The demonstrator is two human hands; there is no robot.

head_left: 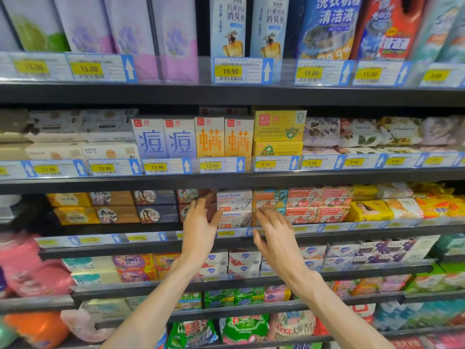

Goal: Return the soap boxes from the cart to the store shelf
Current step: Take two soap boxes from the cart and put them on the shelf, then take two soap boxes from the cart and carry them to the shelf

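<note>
Two bare forearms are reaching up from the bottom edge toward a dark metal store shelf (151, 248) with clear price strips along its lip. Nearest the viewer, the lowest tiers are carrying green and red soft detergent bags (241, 328) and small green soap packs (234, 297); one tier above, purple OMO soap packs (130, 263) are sitting left of white boxed bars.

The left hand (198, 230) is hovering with fingers spread and relaxed, its grip wide and holding nothing, fingertips close to a dark maroon soap box (208, 197). The right hand (274, 235) is likewise spread, its grip wide and empty, fingertips nearing an orange and teal Goat Soap box (269, 197). Between the two hands, two stacked white Goat Soap boxes (234, 210) are resting on the shelf, front faces outward; whether either hand is touching a box is unclear.

Farther up, tall blue-and-white and orange cardboard soap boxes (193, 138) are standing upright beside stacked yellow boxes (279, 133). On the top tier, lavender-printed refill pouches (130, 28) and blue cleaner bottles (327, 26) are lining up behind yellow price tags (230, 71)
</note>
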